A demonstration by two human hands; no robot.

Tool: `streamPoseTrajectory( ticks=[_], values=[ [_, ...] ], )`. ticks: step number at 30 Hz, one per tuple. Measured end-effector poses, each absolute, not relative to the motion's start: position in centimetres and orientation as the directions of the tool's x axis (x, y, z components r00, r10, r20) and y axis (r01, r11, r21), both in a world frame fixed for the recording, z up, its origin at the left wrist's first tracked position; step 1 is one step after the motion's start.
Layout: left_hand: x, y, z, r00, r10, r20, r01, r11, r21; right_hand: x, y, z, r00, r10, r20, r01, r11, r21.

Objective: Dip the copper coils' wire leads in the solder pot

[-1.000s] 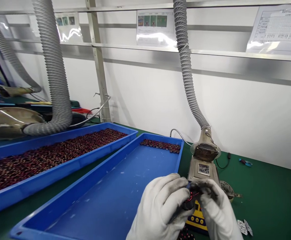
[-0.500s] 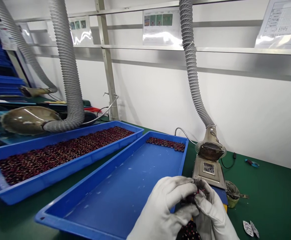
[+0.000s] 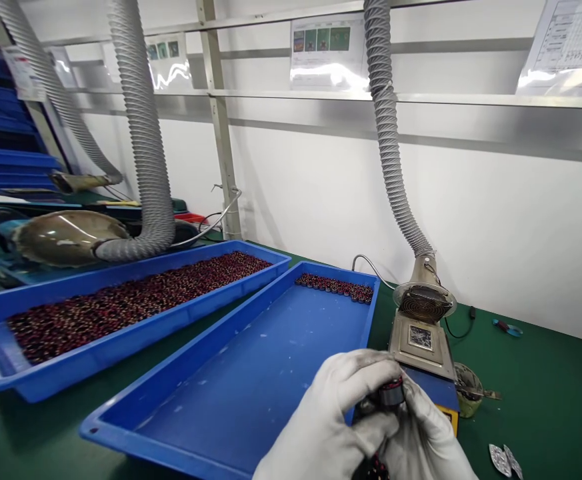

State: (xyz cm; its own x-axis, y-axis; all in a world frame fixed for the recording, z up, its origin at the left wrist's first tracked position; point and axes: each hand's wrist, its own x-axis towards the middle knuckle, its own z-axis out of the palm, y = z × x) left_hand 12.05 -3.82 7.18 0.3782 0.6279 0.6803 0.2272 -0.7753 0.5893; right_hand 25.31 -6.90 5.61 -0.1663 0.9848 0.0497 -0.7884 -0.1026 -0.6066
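Both my hands wear white gloves with grey-stained fingertips and meet at the lower middle right. My left hand [image 3: 325, 420] is closed, its fingers curled around a small black round part [image 3: 391, 392] with red on its upper edge. Close against the part's right side, my right hand [image 3: 428, 427] has its fingers bent inward; their tips are hidden, so what they grip cannot be told. Below the hands, more dark parts with red and pale specks [image 3: 375, 468] show, mostly covered by the gloves.
A long blue tray [image 3: 211, 387] holds rows of similar parts at its far end. Left of it, another blue tray [image 3: 135, 337] is filled with them. A metal heated unit [image 3: 421, 340] under a hose hood [image 3: 423, 300], a small pot [image 3: 468, 393] and foil-like pieces [image 3: 505, 460] stand right.
The black round part now shows its side between my hands, where fingers covered it before. My right fingertips have shifted behind it. The whole view has moved slightly.
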Motion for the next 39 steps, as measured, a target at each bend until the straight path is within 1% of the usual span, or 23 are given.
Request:
streamPoseTrajectory(
  ticks=[2,4,7,9,10,12,15,16,18,20,22,24,25,26,28,29,30,31,32,34,36,37,39],
  values=[
    [12.2,-3.6,7.2,0.354,0.612,0.708,0.133,-0.782,0.609,25.1,-6.7,5.4,-0.174,0.983,0.051,-0.772,-0.104,-0.627],
    [12.5,-3.3,7.1,0.295,0.659,0.692,-0.006,-0.723,0.691,24.9,-6.5,5.1,-0.193,0.979,0.065,-0.753,-0.106,-0.649],
    [12.7,-2.7,6.7,0.166,0.785,0.596,-0.203,-0.564,0.800,24.7,-6.2,4.8,-0.241,0.969,0.058,-0.732,-0.143,-0.666],
    [12.5,-2.5,6.4,0.093,0.838,0.538,-0.258,-0.502,0.825,24.8,-6.1,4.7,-0.270,0.962,0.048,-0.731,-0.173,-0.661],
    [12.3,-2.5,6.4,0.060,0.848,0.526,-0.266,-0.494,0.828,24.9,-6.1,4.7,-0.280,0.959,0.045,-0.735,-0.184,-0.653],
    [11.9,-2.7,6.7,0.067,0.866,0.496,-0.223,-0.472,0.853,25.2,-6.2,4.7,-0.272,0.962,0.040,-0.752,-0.186,-0.633],
    [11.8,-3.3,7.9,0.235,0.898,0.371,-0.068,-0.365,0.928,25.5,-6.4,4.5,-0.227,0.973,0.035,-0.762,-0.155,-0.629],
    [11.9,-3.6,8.2,0.278,0.903,0.328,-0.048,-0.328,0.943,25.5,-6.4,4.4,-0.216,0.976,0.038,-0.757,-0.143,-0.638],
    [12.2,-3.9,8.6,0.293,0.907,0.304,-0.110,-0.284,0.953,25.4,-6.3,4.2,-0.213,0.976,0.052,-0.744,-0.127,-0.656],
    [12.4,-4.0,8.5,0.248,0.912,0.326,-0.223,-0.274,0.936,25.3,-6.1,4.0,-0.227,0.971,0.078,-0.737,-0.119,-0.665],
    [12.2,-3.9,8.1,0.160,0.922,0.353,-0.331,-0.287,0.899,25.2,-6.0,4.0,-0.251,0.963,0.101,-0.735,-0.122,-0.667],
    [11.7,-3.8,7.8,0.025,0.930,0.366,-0.418,-0.323,0.849,25.2,-5.9,4.0,-0.274,0.956,0.105,-0.728,-0.134,-0.672],
    [11.5,-3.7,7.8,-0.021,0.931,0.364,-0.414,-0.339,0.845,25.2,-5.9,4.0,-0.275,0.956,0.103,-0.722,-0.135,-0.679],
    [11.3,-3.7,7.8,-0.026,0.933,0.358,-0.369,-0.342,0.864,25.2,-5.9,4.1,-0.270,0.958,0.098,-0.714,-0.131,-0.688],
    [11.1,-3.8,8.1,0.101,0.938,0.333,-0.190,-0.310,0.932,25.3,-6.0,4.2,-0.249,0.964,0.095,-0.699,-0.111,-0.706],
    [11.2,-3.9,8.3,0.193,0.928,0.318,-0.104,-0.303,0.947,25.4,-6.0,4.2,-0.218,0.971,0.096,-0.687,-0.083,-0.722],
    [11.4,-4.0,8.4,0.268,0.910,0.315,-0.057,-0.312,0.948,25.5,-6.0,4.2,-0.176,0.979,0.098,-0.671,-0.046,-0.740],
    [11.6,-4.1,8.5,0.311,0.887,0.342,-0.054,-0.343,0.938,25.5,-5.9,4.1,-0.133,0.986,0.101,-0.654,-0.011,-0.757],
    [11.8,-4.2,8.6,0.314,0.863,0.395,-0.077,-0.392,0.917,25.6,-5.8,4.1,-0.086,0.991,0.105,-0.634,0.027,-0.773],
    [12.1,-4.5,8.5,0.230,0.830,0.507,-0.115,-0.495,0.861,25.5,-5.7,3.9,0.031,0.991,0.128,-0.576,0.122,-0.808],
    [12.1,-4.7,8.3,0.103,0.818,0.565,-0.124,-0.553,0.824,25.1,-5.8,3.7,0.173,0.969,0.177,-0.482,0.240,-0.843],
    [12.1,-4.8,8.2,0.034,0.822,0.568,-0.142,-0.559,0.817,24.8,-5.9,3.6,0.270,0.937,0.221,-0.401,0.318,-0.859],
    [12.1,-4.8,8.3,-0.072,0.867,0.493,-0.178,-0.497,0.849,24.0,-6.2,3.3,0.467,0.811,0.352,-0.167,0.472,-0.865]
  ],
)
